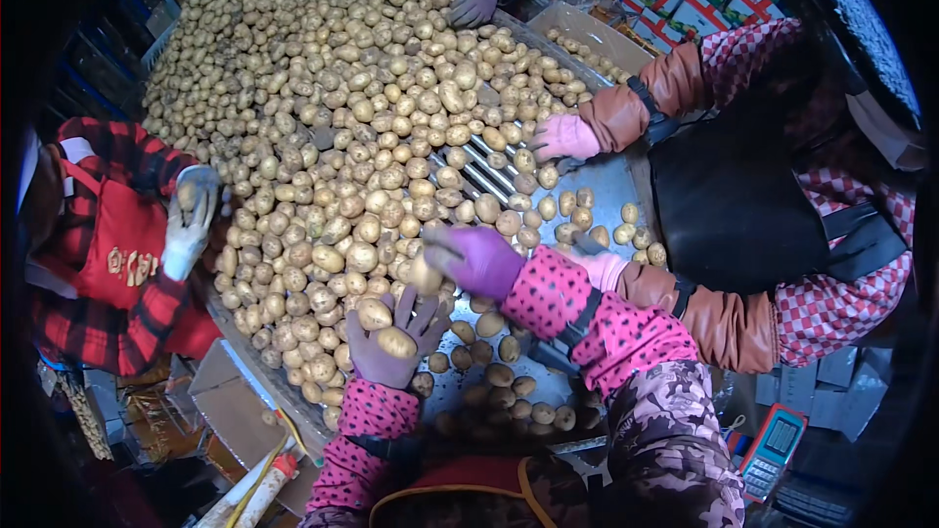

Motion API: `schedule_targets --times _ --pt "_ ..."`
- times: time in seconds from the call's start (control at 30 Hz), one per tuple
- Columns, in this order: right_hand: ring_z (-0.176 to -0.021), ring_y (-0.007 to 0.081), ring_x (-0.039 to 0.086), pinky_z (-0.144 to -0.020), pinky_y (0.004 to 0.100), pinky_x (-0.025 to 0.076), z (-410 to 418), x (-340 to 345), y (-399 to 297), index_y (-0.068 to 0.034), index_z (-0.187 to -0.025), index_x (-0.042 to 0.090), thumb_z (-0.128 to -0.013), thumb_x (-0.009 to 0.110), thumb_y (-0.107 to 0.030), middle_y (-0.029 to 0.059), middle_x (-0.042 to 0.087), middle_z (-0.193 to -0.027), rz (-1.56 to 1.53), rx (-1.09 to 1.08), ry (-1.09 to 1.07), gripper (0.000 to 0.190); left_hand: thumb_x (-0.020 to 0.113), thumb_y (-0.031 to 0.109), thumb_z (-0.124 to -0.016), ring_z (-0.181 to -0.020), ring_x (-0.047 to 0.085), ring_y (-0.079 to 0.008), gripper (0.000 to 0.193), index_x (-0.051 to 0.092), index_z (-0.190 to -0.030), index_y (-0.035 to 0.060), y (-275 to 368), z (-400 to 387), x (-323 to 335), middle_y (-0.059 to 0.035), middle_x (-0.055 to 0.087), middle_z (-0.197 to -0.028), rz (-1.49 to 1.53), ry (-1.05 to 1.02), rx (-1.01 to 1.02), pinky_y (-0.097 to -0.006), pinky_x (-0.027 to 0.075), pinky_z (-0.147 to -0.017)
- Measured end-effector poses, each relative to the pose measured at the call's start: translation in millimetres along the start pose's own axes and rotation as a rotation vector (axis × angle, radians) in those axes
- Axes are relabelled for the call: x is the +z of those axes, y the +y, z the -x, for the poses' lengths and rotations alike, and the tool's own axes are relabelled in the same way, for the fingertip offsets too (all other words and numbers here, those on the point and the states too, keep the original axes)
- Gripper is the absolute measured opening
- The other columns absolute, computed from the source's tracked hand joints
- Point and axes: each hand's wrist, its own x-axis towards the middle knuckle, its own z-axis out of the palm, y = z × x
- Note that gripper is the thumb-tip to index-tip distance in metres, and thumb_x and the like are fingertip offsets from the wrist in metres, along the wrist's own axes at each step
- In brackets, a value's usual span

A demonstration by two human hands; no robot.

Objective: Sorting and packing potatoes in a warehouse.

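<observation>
My left hand [389, 348], in a greyish-purple glove, lies palm up with its fingers spread. One potato [397, 342] rests on the palm, and another potato [374, 314] sits against the thumb side. Just above those fingers is my right hand [477, 264], in a brighter purple glove, with a potato [425, 276] at its fingertips; motion blurs the grip. Both hands are over the near part of a large heap of potatoes [323, 183] on a metal sorting table [433, 405]. Several looser potatoes [499, 375] lie on the metal close to my body.
A co-worker's pink-gloved hand [565, 138] reaches in from the right beside metal slats [488, 169]. At left, another co-worker's white glove [187, 224] holds a potato. Two gloved hands [475, 4] work at the far edge. Cardboard boxes [238, 411] and a keypad device [774, 451] flank the table.
</observation>
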Motion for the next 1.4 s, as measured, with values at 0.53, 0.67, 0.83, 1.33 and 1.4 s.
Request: schedule_targets --times 0.53,0.67,0.83,1.33,1.4 --pt "-0.110 0.0457 0.051 -0.095 0.0538 0.040 45.1 2.3 61.1 -0.011 -0.121 0.061 -0.071 0.072 -0.035 0.0162 0.060 -0.119 0.654 0.189 0.263 0.056 0.059 0.032 -0.091 -0.087 0.059 -0.0158 0.024 0.059 -0.102 0.0106 -25.3 64.9 -38.8 0.0017 0.060 -0.094 -1.227 -0.066 0.302 -0.0349 0.047 -0.075" --pt "-0.116 0.0405 0.050 -0.100 0.0628 0.036 120.5 104.9 27.4 -0.018 -0.120 0.063 -0.072 0.070 -0.036 0.0106 0.060 -0.119 0.656 -0.034 0.205 0.052 0.051 0.037 -0.095 -0.088 0.060 -0.0151 0.027 0.060 -0.100 0.0122 -71.7 94.8 -94.5 0.0028 0.062 -0.094 -1.090 0.060 0.278 -0.0359 0.049 -0.076" --pt "-0.141 0.0364 0.031 -0.113 0.0652 0.017 144.4 74.3 29.3 -0.027 -0.134 0.059 -0.087 0.062 -0.044 0.0058 0.044 -0.149 0.846 0.068 -0.062 0.051 0.050 0.046 -0.093 -0.114 0.052 -0.0279 0.043 0.053 -0.118 0.0108 -28.4 123.2 -80.7 -0.0041 0.055 -0.117 -1.206 -0.169 0.136 -0.0550 0.040 -0.097" --pt "-0.147 0.0344 0.027 -0.116 0.0600 0.016 85.3 103.4 -4.7 -0.027 -0.143 0.046 -0.086 0.062 -0.053 -0.0022 0.043 -0.149 0.648 -0.082 -0.223 0.065 0.040 0.060 -0.093 -0.122 0.045 -0.0384 0.062 0.047 -0.124 0.0071 -3.8 149.1 -78.4 -0.0146 0.046 -0.133 0.529 0.263 -0.499 -0.0632 0.037 -0.101" --pt "-0.143 0.0320 0.033 -0.114 0.0606 0.019 77.7 80.4 14.5 -0.027 -0.139 0.051 -0.086 0.061 -0.049 0.0038 0.047 -0.147 0.640 0.129 -0.156 0.059 0.045 0.060 -0.091 -0.118 0.048 -0.0362 0.063 0.046 -0.129 0.0093 -8.7 149.5 -75.3 -0.0125 0.046 -0.133 0.474 0.325 -0.521 -0.0631 0.039 -0.101"
